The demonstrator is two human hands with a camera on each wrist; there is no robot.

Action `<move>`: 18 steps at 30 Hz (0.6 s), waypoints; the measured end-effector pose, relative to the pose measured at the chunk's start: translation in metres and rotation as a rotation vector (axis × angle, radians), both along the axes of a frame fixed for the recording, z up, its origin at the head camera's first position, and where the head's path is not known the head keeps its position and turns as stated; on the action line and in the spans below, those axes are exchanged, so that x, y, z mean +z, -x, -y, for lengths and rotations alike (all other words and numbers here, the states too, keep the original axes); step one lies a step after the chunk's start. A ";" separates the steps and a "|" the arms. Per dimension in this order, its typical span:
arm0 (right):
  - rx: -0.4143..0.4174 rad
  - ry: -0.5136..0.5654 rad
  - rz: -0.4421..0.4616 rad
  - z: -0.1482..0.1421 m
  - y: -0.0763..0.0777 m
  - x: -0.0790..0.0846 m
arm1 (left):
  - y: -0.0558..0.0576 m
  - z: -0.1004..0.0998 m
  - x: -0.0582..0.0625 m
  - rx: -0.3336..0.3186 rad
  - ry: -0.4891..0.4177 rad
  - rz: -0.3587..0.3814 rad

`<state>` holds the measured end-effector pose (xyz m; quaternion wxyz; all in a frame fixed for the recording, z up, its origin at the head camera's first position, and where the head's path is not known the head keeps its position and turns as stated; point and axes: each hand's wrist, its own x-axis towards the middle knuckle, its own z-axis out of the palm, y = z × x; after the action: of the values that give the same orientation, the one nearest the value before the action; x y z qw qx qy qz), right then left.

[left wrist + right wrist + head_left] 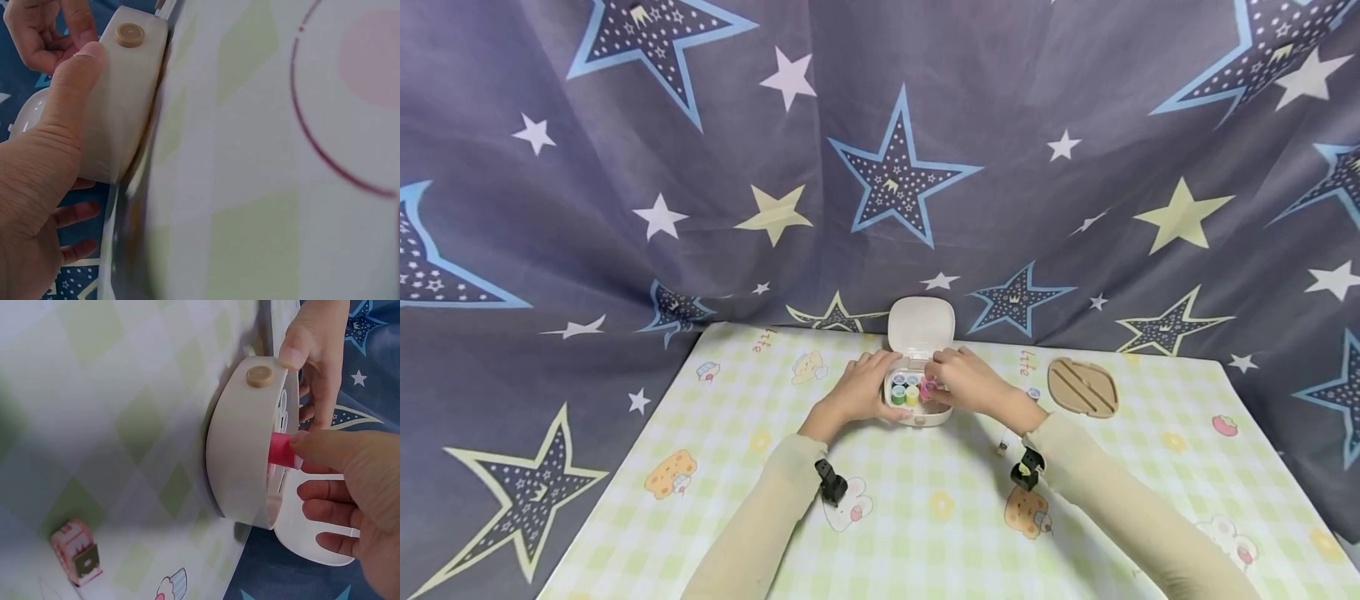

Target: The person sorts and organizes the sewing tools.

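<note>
A small white sewing box (931, 420) stands on the table with its lid (922, 323) tipped up at the back. My left hand (860, 387) grips its left side, thumb at the front wall near the tan button (129, 35). My right hand (967, 382) pinches a pink thread spool (284, 450) at the right part of the opening; the spool's lower end is hidden by the wall in the right wrist view. Inside the box, left of the pink spool, sit a green spool (898, 396), a yellow spool (912, 395) and darker spools behind them.
Right of the box lies a tan oval tray piece (1082, 387) with diagonal slots. A small spool-like item (1033, 392) is near the right wrist. Below the right forearm lies a red-and-white patterned roll (74, 550) with a dark end. A star-print curtain (895, 167) hangs behind the table.
</note>
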<state>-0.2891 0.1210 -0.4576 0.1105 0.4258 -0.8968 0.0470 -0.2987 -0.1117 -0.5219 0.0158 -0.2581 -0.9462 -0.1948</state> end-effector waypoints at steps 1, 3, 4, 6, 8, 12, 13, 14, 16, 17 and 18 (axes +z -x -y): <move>0.000 -0.003 -0.002 0.001 0.000 0.001 | 0.001 0.000 0.001 0.004 0.008 -0.005; 0.003 -0.017 -0.006 0.002 -0.001 0.001 | 0.002 -0.001 0.003 0.012 0.026 -0.007; 0.006 -0.027 -0.009 0.003 -0.001 0.001 | 0.002 -0.001 0.005 0.014 0.034 -0.006; 0.005 -0.040 -0.004 0.004 -0.002 0.001 | 0.002 -0.002 0.006 0.019 0.045 -0.001; 0.001 -0.050 -0.003 0.004 -0.002 0.000 | 0.002 -0.002 0.006 0.022 0.052 0.000; -0.007 -0.053 0.002 0.006 -0.002 -0.002 | 0.002 -0.001 0.005 0.018 0.050 -0.004; -0.007 -0.053 0.002 0.006 -0.001 -0.003 | 0.002 -0.001 0.005 0.017 0.049 -0.008; -0.008 -0.054 0.004 0.006 -0.001 -0.004 | 0.002 -0.001 0.004 0.015 0.048 -0.010; -0.010 -0.057 0.007 0.007 0.000 -0.005 | 0.002 -0.001 0.004 0.012 0.055 -0.013; -0.011 -0.060 0.011 0.007 0.000 -0.006 | 0.002 -0.001 0.005 0.010 0.050 -0.016; -0.012 -0.062 0.017 0.007 0.000 -0.007 | 0.001 -0.001 0.005 0.006 0.046 -0.017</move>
<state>-0.2890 0.1137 -0.4641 0.0901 0.4231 -0.9013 0.0222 -0.2999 -0.1109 -0.5170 0.0183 -0.2574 -0.9509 -0.1708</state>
